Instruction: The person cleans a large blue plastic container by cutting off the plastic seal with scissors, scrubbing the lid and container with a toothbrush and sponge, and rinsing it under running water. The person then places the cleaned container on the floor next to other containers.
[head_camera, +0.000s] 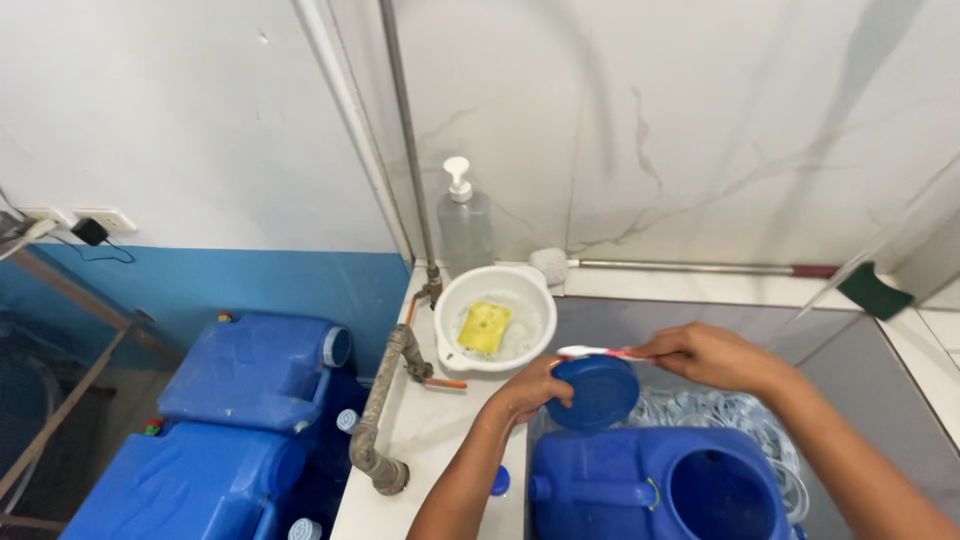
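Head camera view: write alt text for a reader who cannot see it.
A person's left hand holds a round blue lid while the right hand holds a toothbrush at its top edge, above an open blue water jug in a sink. Behind them, a white bowl holds a yellow sponge, beside a soap pump bottle.

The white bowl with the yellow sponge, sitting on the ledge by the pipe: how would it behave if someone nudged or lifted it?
The white bowl looks like thin plastic, so probably light and easy to slide on the smooth ledge. Its wide base suggests it would not tip readily. The yellow sponge seems to lie in suds, so the rim may be slippery.
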